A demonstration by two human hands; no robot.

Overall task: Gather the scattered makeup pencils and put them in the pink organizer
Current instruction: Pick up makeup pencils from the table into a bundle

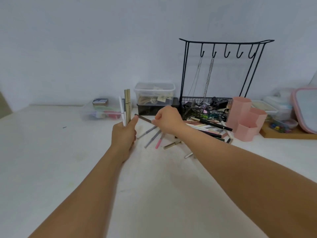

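Note:
My left hand (123,134) is closed around a small upright bundle of pencils (126,107), gold ones and a white one. A brown pencil (143,118) is pinched in my right hand (169,121), its far tip touching my left thumb. Several pencils lie on the white table below my right hand: grey ones (151,138), a pink one (159,142), a gold one (172,144). A pile of pencils (208,127) lies beside the pink organizer (244,118), which stands at the right with hexagonal cups.
A black wire jewelry stand (221,73) with hanging chains stands behind the pile. Clear plastic boxes (154,93) sit along the wall, another clear box (101,111) to the left. A pink-rimmed lid (304,109) and wooden tray (288,134) are at the far right.

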